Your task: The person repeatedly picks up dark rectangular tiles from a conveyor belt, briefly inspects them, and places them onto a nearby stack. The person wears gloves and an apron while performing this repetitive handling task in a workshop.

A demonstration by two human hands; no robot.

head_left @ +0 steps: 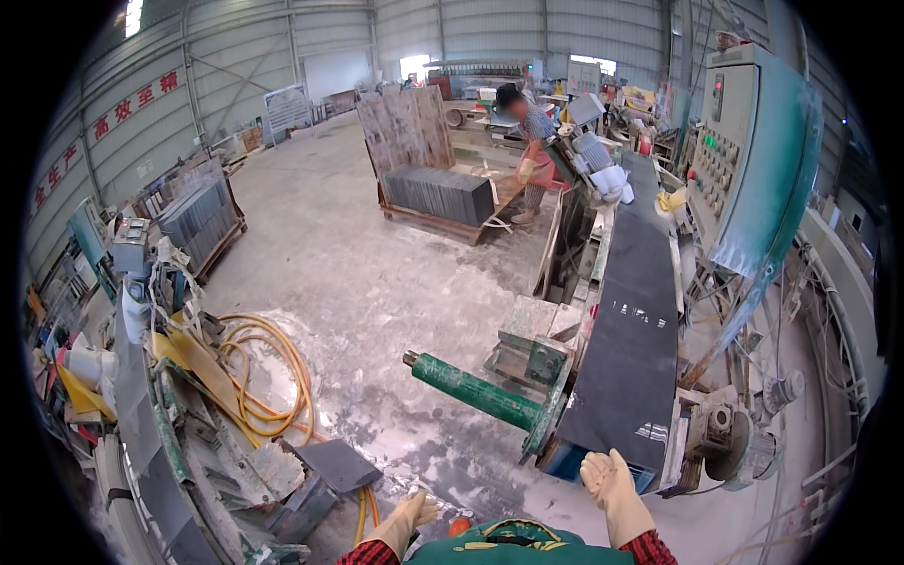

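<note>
Both your gloved hands look empty, fingers loosely extended. Your left hand (412,513) is near one dark slab (337,465); your right hand (612,485) partly hides one dark conveyor's (621,348) near end, contact unclear. Two checked sleeves (650,549) are cut off. One stack (438,194) is too tightly packed to count.

Right hand (610,488) by near end of conveyor (626,325), cabinet (730,155) rightward, hose (306,388) left.

Single fisheye view from head height, beside the near end of the conveyor (623,311), facing downward along it.
</note>
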